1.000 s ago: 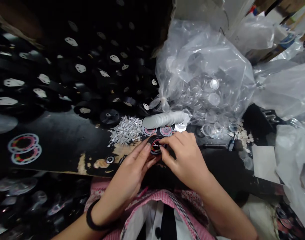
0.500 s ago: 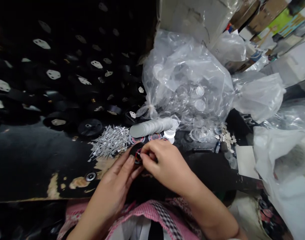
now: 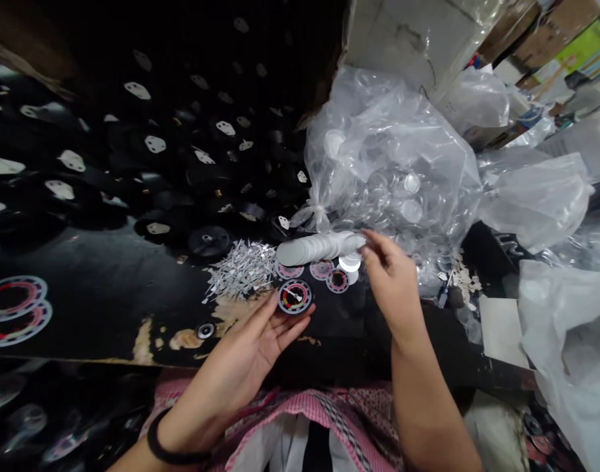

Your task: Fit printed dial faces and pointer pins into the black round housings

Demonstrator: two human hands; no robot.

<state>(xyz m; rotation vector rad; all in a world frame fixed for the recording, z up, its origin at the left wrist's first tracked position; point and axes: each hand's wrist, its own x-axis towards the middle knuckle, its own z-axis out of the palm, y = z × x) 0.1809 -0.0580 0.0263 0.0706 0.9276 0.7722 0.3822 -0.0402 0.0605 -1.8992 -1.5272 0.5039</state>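
Desk (image 3: 98,282): black, worn through in patches.
Hands: left hand (image 3: 250,354) palm up, cradling the dial (image 3: 295,296), thumb at its rim; right hand (image 3: 395,282) bent-fingered at the right end of the row of discs (image 3: 314,248), grip unclear.
Row of discs: thin, probably light, slippery; take by edges.
Dial: face up over the desk; likely light, stiff; hold by rim.
Needle (image 3: 294,295): on dial (thin, presumably easily bent); avoid pressing.

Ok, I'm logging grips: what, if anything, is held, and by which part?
The left hand holds the dial by its edge. The right hand is at one end of the disc row; any grip is unclear.
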